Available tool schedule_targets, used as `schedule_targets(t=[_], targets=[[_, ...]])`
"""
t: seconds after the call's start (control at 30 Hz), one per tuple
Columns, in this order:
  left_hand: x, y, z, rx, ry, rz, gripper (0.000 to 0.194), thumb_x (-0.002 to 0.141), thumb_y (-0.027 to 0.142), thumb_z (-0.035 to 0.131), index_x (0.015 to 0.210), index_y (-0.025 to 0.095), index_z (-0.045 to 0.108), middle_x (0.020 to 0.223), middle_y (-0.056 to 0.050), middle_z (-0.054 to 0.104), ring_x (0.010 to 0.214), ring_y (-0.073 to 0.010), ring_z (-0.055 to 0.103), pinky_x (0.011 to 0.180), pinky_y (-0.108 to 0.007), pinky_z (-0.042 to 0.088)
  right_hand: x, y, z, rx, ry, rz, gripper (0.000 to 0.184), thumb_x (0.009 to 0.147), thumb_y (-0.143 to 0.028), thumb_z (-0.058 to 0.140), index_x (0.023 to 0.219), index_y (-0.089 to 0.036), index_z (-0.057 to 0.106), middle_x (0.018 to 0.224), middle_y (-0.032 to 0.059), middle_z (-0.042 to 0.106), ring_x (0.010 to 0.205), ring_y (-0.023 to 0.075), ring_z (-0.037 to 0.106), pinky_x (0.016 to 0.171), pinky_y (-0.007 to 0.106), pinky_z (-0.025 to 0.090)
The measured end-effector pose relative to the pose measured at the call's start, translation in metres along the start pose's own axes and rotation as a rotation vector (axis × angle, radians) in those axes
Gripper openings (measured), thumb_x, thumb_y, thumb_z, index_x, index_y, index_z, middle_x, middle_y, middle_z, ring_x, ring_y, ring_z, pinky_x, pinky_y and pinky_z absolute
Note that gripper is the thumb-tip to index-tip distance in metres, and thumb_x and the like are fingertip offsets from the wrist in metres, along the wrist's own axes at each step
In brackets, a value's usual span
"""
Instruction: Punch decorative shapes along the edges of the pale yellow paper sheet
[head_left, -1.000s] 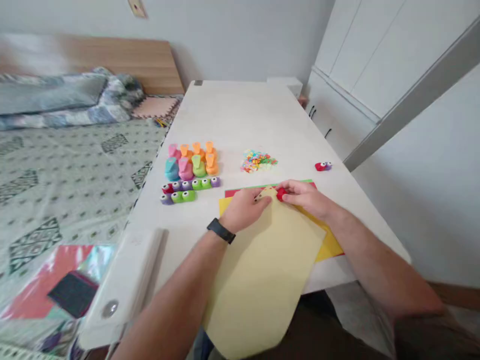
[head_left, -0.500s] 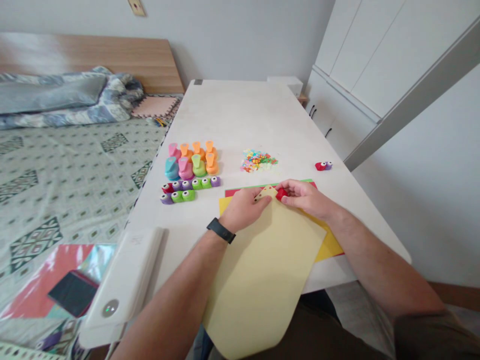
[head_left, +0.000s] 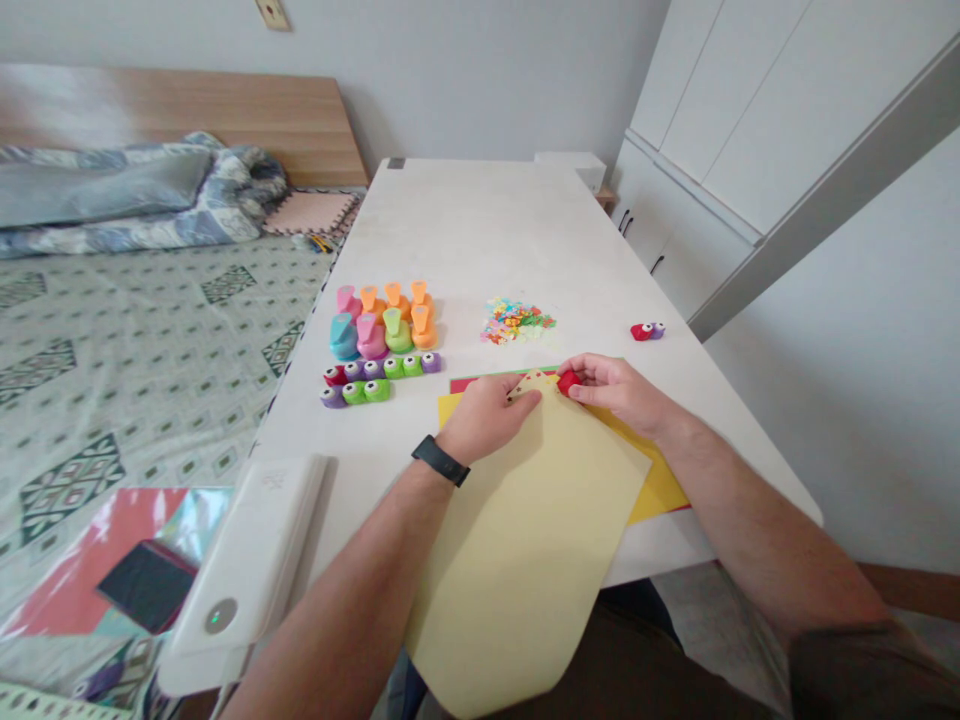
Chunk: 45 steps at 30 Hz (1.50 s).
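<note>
A pale yellow sheet of paper [head_left: 525, 540] lies across the near table edge and hangs over it. My left hand [head_left: 487, 415] is closed on the sheet's far corner, which has small holes punched in it. My right hand [head_left: 611, 388] is closed on a small red paper punch [head_left: 568, 380] just right of that corner. Under the sheet lie a darker yellow sheet [head_left: 652, 485], a red sheet [head_left: 465, 385] and a green one, stacked.
Several coloured punches [head_left: 382, 325] stand in rows at the left. A heap of punched confetti [head_left: 516, 322] lies beyond the sheets. A red and purple punch pair [head_left: 646, 331] sits near the right table edge. A white device [head_left: 255, 555] rests at the near left; a bed lies beyond.
My right hand has drawn the red punch a little to the right, off the corner of the pale sheet. The left hand stays put.
</note>
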<state>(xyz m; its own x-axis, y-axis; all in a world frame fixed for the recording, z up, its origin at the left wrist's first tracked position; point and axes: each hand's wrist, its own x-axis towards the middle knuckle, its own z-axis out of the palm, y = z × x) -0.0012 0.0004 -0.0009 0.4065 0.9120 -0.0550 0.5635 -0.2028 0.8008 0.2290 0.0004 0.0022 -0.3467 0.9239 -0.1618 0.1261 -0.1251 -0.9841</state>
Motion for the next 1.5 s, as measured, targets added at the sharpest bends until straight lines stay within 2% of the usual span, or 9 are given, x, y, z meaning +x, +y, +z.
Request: schedule_targets(t=[0.37, 0.57, 0.7, 0.87, 0.97, 1.07, 1.17, 1.27, 1.5], targets=[[0.000, -0.001, -0.002, 0.015, -0.006, -0.023, 0.041, 0.090, 0.047, 0.049, 0.097, 0.016, 0.075, 0.080, -0.004, 0.071, 0.069, -0.0182, 0.059, 0.057, -0.025, 0.040, 0.002, -0.004, 0.003, 0.069, 0.102, -0.001, 0.032, 0.075, -0.033, 0.076, 0.102, -0.019, 0.065, 0.093, 0.0038, 0.067, 0.082, 0.0161, 0.060, 0.073, 0.030, 0.046], [-0.001, 0.002, -0.003, -0.003, -0.003, -0.027, 0.040, 0.090, 0.047, 0.049, 0.098, 0.016, 0.074, 0.080, -0.004, 0.070, 0.070, -0.0182, 0.059, 0.056, -0.025, 0.039, 0.005, 0.004, -0.002, 0.011, 0.141, 0.014, 0.019, 0.081, -0.027, 0.060, 0.099, -0.022, 0.064, 0.080, 0.0006, 0.062, 0.070, 0.0149, 0.055, 0.061, 0.028, 0.042], [-0.002, 0.001, -0.003, 0.022, 0.021, -0.035, 0.040, 0.091, 0.049, 0.049, 0.090, 0.016, 0.072, 0.074, -0.003, 0.067, 0.065, -0.0163, 0.055, 0.053, -0.024, 0.034, 0.003, 0.004, -0.001, -0.152, 0.151, 0.014, 0.018, 0.088, -0.035, 0.052, 0.086, -0.022, 0.064, 0.067, -0.0011, 0.055, 0.060, 0.0138, 0.047, 0.053, 0.027, 0.035], [-0.001, 0.000, -0.002, 0.013, 0.037, -0.038, 0.039, 0.090, 0.050, 0.052, 0.085, 0.016, 0.069, 0.069, -0.001, 0.062, 0.062, -0.0142, 0.051, 0.050, -0.024, 0.030, 0.000, 0.001, 0.003, -0.499, 0.157, -0.094, 0.025, 0.086, -0.045, 0.063, 0.088, -0.021, 0.069, 0.076, 0.0011, 0.066, 0.067, 0.0155, 0.054, 0.059, 0.027, 0.039], [-0.002, 0.002, -0.003, -0.036, 0.045, -0.043, 0.039, 0.089, 0.052, 0.055, 0.080, 0.016, 0.067, 0.066, 0.001, 0.058, 0.059, -0.0125, 0.048, 0.049, -0.024, 0.028, 0.000, 0.001, 0.004, -0.575, 0.164, -0.103, 0.023, 0.086, -0.042, 0.063, 0.089, -0.021, 0.072, 0.076, 0.0013, 0.069, 0.067, 0.0156, 0.056, 0.061, 0.028, 0.040], [-0.004, 0.007, -0.009, -0.172, -0.014, -0.054, 0.047, 0.089, 0.060, 0.054, 0.077, 0.016, 0.065, 0.063, 0.001, 0.055, 0.055, -0.0109, 0.045, 0.048, -0.024, 0.029, 0.001, 0.002, 0.004, -0.581, 0.165, -0.107, 0.023, 0.087, -0.041, 0.063, 0.088, -0.020, 0.072, 0.075, 0.0010, 0.069, 0.067, 0.0155, 0.057, 0.062, 0.028, 0.041], [-0.006, 0.011, -0.017, -0.398, -0.124, -0.116, 0.060, 0.092, 0.068, 0.043, 0.087, 0.015, 0.070, 0.071, -0.004, 0.064, 0.060, -0.0132, 0.054, 0.051, -0.024, 0.036, 0.001, 0.001, 0.005, -0.561, 0.160, -0.128, 0.022, 0.087, -0.040, 0.063, 0.089, -0.020, 0.071, 0.078, 0.0010, 0.069, 0.069, 0.0155, 0.058, 0.064, 0.028, 0.042], [-0.005, 0.011, -0.023, -0.541, -0.162, -0.177, 0.063, 0.091, 0.069, 0.045, 0.098, 0.013, 0.073, 0.084, -0.009, 0.072, 0.069, -0.0156, 0.063, 0.057, -0.024, 0.045, -0.001, -0.001, 0.006, -0.556, 0.156, -0.153, 0.021, 0.087, -0.040, 0.063, 0.088, -0.021, 0.071, 0.077, 0.0006, 0.068, 0.069, 0.0151, 0.057, 0.064, 0.027, 0.041], [-0.002, 0.006, -0.012, -0.465, -0.147, -0.048, 0.041, 0.083, 0.046, 0.070, 0.110, 0.016, 0.071, 0.088, -0.006, 0.073, 0.070, -0.0129, 0.062, 0.060, -0.024, 0.048, -0.003, -0.001, 0.011, -0.486, 0.106, -0.153, 0.022, 0.087, -0.041, 0.064, 0.089, -0.020, 0.071, 0.072, -0.0003, 0.064, 0.064, 0.0131, 0.051, 0.059, 0.026, 0.038]])
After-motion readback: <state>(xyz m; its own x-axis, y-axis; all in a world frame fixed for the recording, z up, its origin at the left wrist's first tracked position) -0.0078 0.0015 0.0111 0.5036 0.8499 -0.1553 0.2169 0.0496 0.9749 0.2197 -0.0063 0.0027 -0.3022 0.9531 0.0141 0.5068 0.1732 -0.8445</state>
